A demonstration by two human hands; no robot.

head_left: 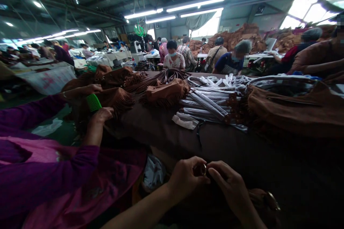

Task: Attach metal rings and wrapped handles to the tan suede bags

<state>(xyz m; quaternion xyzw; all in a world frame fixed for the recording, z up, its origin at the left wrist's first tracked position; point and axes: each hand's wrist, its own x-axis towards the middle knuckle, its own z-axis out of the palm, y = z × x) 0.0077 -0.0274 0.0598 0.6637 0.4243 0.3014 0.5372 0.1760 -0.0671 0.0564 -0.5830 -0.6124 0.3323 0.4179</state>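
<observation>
Low in the middle of the view, my left hand (185,174) pinches a small gold-coloured metal ring (204,169) between thumb and fingers. My right hand (229,180) is closed close beside the ring, fingertips together; whatever lies between them is too small and dark to make out. Beneath my right wrist lies a dark brown piece (259,197), probably a bag, with a larger gold ring (273,200) on it. Shadow hides much of what is under both hands.
Brown fringed bags (168,91) and wrapped straps (206,102) lie on the dark table (158,125). A white scrap (185,120) sits near them. At left, a co-worker in purple sleeves holds a green comb (94,102) at a fringed bag. Other people work behind.
</observation>
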